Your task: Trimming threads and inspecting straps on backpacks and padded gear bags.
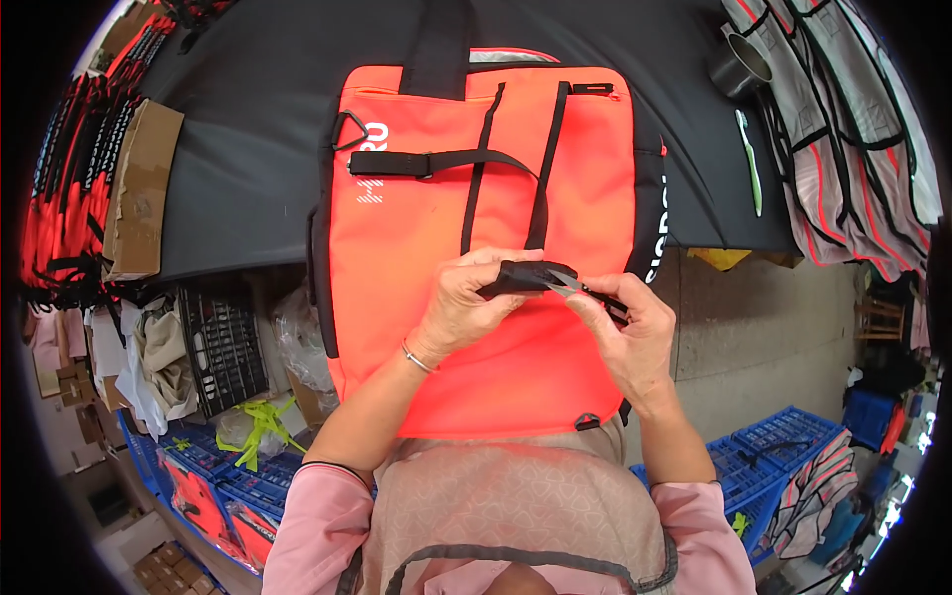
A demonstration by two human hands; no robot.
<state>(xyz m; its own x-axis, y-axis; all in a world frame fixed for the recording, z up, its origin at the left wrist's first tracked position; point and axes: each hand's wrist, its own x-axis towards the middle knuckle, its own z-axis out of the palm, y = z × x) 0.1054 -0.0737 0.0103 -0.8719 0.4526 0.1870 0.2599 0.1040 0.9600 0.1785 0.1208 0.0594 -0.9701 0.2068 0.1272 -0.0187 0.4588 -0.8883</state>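
A person in a pink long-sleeved top works over a bright orange bag (pixel 436 297) with black trim, which lies flat on a dark surface (pixel 248 129) and hangs over its near edge toward the person's body. The left hand (pixel 458 309), a thin bracelet at its wrist, is closed around the end of a black strap (pixel 521 276) at the middle of the bag's front. The right hand (pixel 633 342) is closed on small metal snips (pixel 565 283), whose tip meets the strap just beside the left fingers. On the far right of the surface stand a dark metal cup (pixel 742 61) and a green toothbrush-like tool (pixel 751 164), with grey and orange vests (pixel 853 149) piled beyond them. A flattened cardboard piece (pixel 139 188) rests at the left edge of the surface, next to stacked orange goods (pixel 59 208). Blue plastic crates (pixel 783 456) sit on the floor at near left and near right.
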